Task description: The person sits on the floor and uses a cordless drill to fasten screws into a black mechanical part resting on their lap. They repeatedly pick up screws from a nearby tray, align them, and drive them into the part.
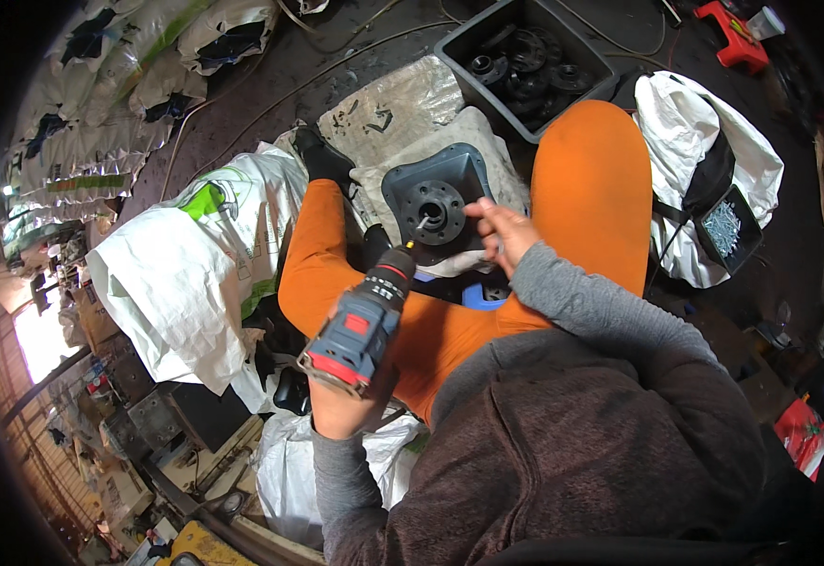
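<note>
My left hand (346, 407) is wrapped round the grip of a cordless drill (363, 321), dark grey with red trim. Its bit points toward a dark round flange (431, 211) with a ring of holes and a hub in the middle. This flange sits inside a grey square-rimmed housing (400, 177) on a cloth between my legs. A small pale metal piece shows by the hub, near the bit's tip. At the flange's right edge is my right hand (508, 234), fingers bent and pinched together. What they hold, if anything, is too small to make out.
A grey bin (563, 94) of dark round metal parts stands beyond my right knee. To the right, a black tray (731, 231) of screws lies by a white sack (681, 127). Another white sack (181, 274) bulges at the left. Cables cross the floor; a red stool (733, 38) is far right.
</note>
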The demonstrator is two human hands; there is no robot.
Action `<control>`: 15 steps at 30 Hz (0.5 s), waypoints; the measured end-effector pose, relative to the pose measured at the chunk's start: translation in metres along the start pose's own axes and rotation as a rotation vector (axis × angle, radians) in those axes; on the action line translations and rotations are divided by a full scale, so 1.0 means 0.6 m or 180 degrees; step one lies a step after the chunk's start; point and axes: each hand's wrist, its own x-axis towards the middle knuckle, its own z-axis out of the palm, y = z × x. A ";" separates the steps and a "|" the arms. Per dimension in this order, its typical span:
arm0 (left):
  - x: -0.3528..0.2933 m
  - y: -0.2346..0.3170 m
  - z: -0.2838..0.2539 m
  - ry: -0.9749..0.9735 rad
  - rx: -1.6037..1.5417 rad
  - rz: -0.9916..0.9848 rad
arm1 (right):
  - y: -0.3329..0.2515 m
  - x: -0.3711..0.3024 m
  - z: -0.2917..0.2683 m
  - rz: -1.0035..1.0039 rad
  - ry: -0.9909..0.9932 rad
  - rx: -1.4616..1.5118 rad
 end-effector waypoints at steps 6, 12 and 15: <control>0.011 -0.058 0.017 -0.0048 -0.0588 -0.0784 | 0.011 0.059 0.013 -0.0696 0.0397 -0.1270; 0.040 -0.065 0.032 -0.0371 -0.0604 -0.1132 | 0.046 0.105 0.004 -0.0874 0.0149 -0.1397; 0.048 -0.075 0.027 -0.0316 -0.0544 -0.0849 | 0.009 0.055 0.033 -0.0834 -0.0206 -0.1102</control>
